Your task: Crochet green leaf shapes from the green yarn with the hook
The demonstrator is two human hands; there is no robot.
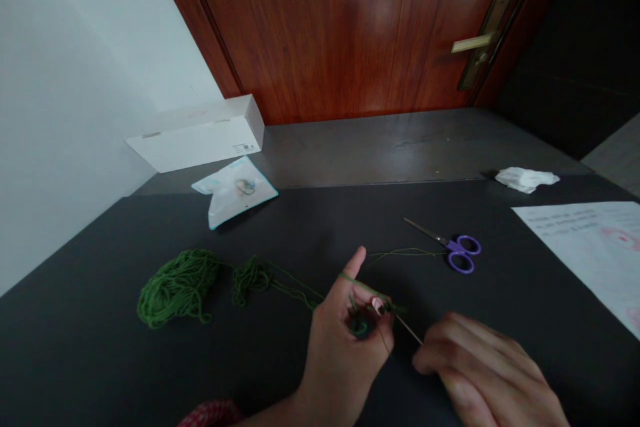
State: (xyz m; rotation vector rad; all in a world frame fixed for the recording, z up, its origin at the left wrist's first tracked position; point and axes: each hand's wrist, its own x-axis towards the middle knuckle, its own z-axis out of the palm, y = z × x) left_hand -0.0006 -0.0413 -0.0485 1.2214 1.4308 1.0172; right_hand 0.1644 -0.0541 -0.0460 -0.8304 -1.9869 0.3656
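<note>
Dark tabletop (75, 320), green yarn heap (177, 287), purple-handled scissors (457, 247), paper sheet (585, 247), crumpled tissue (526, 179), plastic packet (235, 190), white box (197, 137)

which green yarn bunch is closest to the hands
The smaller bunch of green yarn is closest, just beyond the left hand with a strand trailing toward it. The larger, looser pile lies farther off, beyond that bunch.

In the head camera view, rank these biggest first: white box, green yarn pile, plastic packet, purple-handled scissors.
Largest: the white cardboard box. Next, the green yarn pile and the plastic packet, which look about alike, so I won't rank them. Smallest: the purple-handled scissors, though they lie nearer than the packet, so that's less sure.
</note>
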